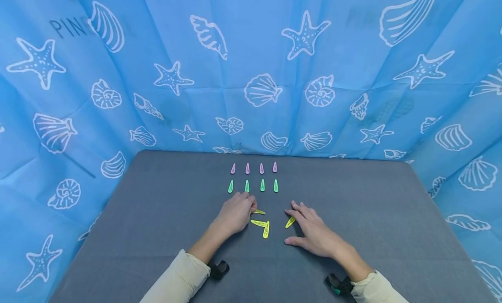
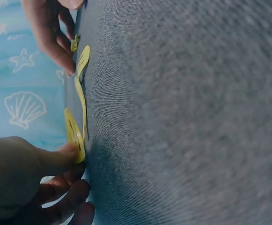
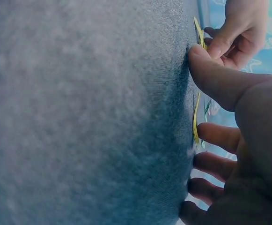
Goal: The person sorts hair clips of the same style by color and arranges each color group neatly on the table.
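My left hand (image 1: 235,211) pinches a yellow snap hair clip (image 2: 72,129) between thumb and fingers. Its far end juts out past the thumb in the left wrist view. Just below, on the grey table, two more yellow hair clips (image 1: 266,230) lie overlapping at an angle. To their right my right hand (image 1: 313,231) rests low over the cloth, fingers spread and thumb apart. Another yellow hair clip (image 1: 290,222) lies slanted by its index finger, partly covered by it; the right wrist view shows that fingertip right at the clip (image 3: 196,122).
Beyond the hands, a row of green hair clips (image 1: 262,185) stands in line, with a row of pink hair clips (image 1: 261,168) behind it. The grey table (image 1: 168,181) ends at a blue shell-patterned curtain (image 1: 235,98). A black wrist strap (image 1: 218,269) sits on each arm.
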Motion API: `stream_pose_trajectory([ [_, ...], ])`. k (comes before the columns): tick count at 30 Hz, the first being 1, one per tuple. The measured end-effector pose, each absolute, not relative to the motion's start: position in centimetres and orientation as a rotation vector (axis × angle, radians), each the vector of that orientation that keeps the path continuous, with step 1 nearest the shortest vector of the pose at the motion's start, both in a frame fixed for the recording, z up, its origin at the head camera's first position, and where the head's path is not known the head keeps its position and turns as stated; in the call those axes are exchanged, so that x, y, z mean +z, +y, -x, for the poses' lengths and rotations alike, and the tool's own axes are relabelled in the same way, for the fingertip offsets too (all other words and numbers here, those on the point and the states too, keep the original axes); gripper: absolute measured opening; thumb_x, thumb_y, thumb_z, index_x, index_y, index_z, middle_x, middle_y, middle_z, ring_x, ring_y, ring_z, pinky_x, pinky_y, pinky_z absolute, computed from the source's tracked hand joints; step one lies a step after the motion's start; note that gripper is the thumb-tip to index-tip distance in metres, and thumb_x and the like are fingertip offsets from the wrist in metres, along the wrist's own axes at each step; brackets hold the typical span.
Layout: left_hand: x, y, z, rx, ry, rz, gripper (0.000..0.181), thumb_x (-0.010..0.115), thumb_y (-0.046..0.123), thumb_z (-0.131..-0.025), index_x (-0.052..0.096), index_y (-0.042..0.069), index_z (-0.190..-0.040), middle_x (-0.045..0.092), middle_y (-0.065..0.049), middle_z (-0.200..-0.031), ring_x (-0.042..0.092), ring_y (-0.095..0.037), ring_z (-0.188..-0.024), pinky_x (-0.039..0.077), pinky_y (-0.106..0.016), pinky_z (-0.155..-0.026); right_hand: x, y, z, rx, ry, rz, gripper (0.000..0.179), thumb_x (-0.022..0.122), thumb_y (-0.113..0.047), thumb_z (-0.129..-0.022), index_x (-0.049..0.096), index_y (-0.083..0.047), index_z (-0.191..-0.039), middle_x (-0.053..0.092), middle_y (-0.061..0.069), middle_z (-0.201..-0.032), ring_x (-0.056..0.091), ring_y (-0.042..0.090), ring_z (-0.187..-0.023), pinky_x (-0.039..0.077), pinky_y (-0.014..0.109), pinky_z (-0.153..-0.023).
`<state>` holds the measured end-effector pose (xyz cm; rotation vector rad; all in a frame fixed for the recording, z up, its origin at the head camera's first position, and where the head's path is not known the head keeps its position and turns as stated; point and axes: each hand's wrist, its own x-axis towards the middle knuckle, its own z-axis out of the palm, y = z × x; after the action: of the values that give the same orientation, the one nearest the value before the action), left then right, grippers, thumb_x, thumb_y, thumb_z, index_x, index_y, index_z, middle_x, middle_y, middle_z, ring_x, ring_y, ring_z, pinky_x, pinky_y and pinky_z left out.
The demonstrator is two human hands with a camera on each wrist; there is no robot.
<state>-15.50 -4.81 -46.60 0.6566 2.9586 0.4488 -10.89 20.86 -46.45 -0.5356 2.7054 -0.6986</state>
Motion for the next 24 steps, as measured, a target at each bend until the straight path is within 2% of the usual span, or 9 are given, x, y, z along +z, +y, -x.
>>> stream_pose_trajectory([
  [2,-46.7,-4.9,15.5,0.483,2.936,-0.61,0.012,0.059,0.021,-0.104,0.065,0.016,-0.094,0.059,0.002,-0.089,0.056,-0.016,-0.085,0.051,-0.038,-0.075,-46.5,20.8,11.0,-0.708,2.713,0.536,0.072,0.074,-0.044,-0.092,0.048,-0.012,-0.151,0.032,0.017,-0.165,0.027,0.046,-0.153,0.03,0.067,-0.115],
  [4,-46.6,-5.2,15.4,0.553,2.891,-0.559,0.011,0.057,0.019,-0.105,0.068,0.015,-0.104,0.063,0.0,-0.096,0.06,-0.018,-0.092,0.053,-0.04,-0.081,-46.6,20.8,11.2,-0.723,2.75,0.547,0.062,0.073,-0.04,-0.094,0.053,-0.012,-0.146,0.039,0.017,-0.162,0.035,0.045,-0.148,0.035,0.066,-0.111],
  [7,-46.5,-5.8,15.4,0.66,2.828,-0.508,0.02,0.055,0.013,-0.104,0.069,0.015,-0.118,0.066,-0.002,-0.108,0.063,-0.019,-0.101,0.054,-0.043,-0.088,-46.8,20.8,11.4,-0.751,2.827,0.554,0.041,0.072,-0.031,-0.095,0.063,-0.016,-0.132,0.05,0.015,-0.154,0.049,0.038,-0.133,0.043,0.053,-0.097],
  [9,-46.4,-6.2,15.4,0.718,2.799,-0.485,0.025,0.053,0.011,-0.103,0.069,0.014,-0.122,0.066,-0.003,-0.111,0.064,-0.019,-0.102,0.053,-0.045,-0.091,-46.9,20.8,11.5,-0.763,2.876,0.561,0.028,0.073,-0.026,-0.095,0.066,-0.019,-0.12,0.055,0.014,-0.148,0.053,0.033,-0.122,0.04,0.042,-0.086],
  [11,-46.3,-6.7,15.4,0.755,2.789,-0.456,0.021,0.054,0.013,-0.103,0.07,0.014,-0.116,0.065,-0.001,-0.103,0.062,-0.017,-0.091,0.052,-0.042,-0.084,-47.0,20.7,11.5,-0.772,2.897,0.559,0.019,0.074,-0.022,-0.093,0.066,-0.02,-0.11,0.058,0.013,-0.145,0.053,0.031,-0.117,0.034,0.036,-0.082],
  [16,-46.1,-8.3,15.6,0.812,2.779,-0.338,0.011,0.06,0.022,-0.103,0.066,0.016,-0.097,0.06,0.003,-0.081,0.053,-0.013,-0.069,0.043,-0.033,-0.065,-47.0,20.5,11.5,-0.78,2.915,0.547,0.015,0.076,-0.02,-0.091,0.062,-0.022,-0.095,0.058,0.013,-0.142,0.051,0.031,-0.116,0.031,0.036,-0.081],
  [19,-46.2,-9.3,15.7,0.871,2.769,-0.297,0.011,0.065,0.022,-0.1,0.068,0.016,-0.091,0.057,0.003,-0.074,0.051,-0.014,-0.065,0.038,-0.03,-0.061,-47.0,20.5,11.6,-0.777,2.911,0.527,0.016,0.076,-0.02,-0.091,0.061,-0.023,-0.09,0.057,0.013,-0.143,0.05,0.032,-0.117,0.031,0.037,-0.082],
  [24,-46.6,-10.9,15.8,0.996,2.722,-0.29,0.008,0.071,0.013,-0.095,0.067,0.015,-0.088,0.056,0.003,-0.075,0.05,-0.013,-0.067,0.039,-0.029,-0.062,-47.1,20.5,11.8,-0.758,2.908,0.505,0.018,0.077,-0.021,-0.091,0.06,-0.024,-0.086,0.056,0.013,-0.144,0.049,0.032,-0.118,0.031,0.039,-0.083],
])
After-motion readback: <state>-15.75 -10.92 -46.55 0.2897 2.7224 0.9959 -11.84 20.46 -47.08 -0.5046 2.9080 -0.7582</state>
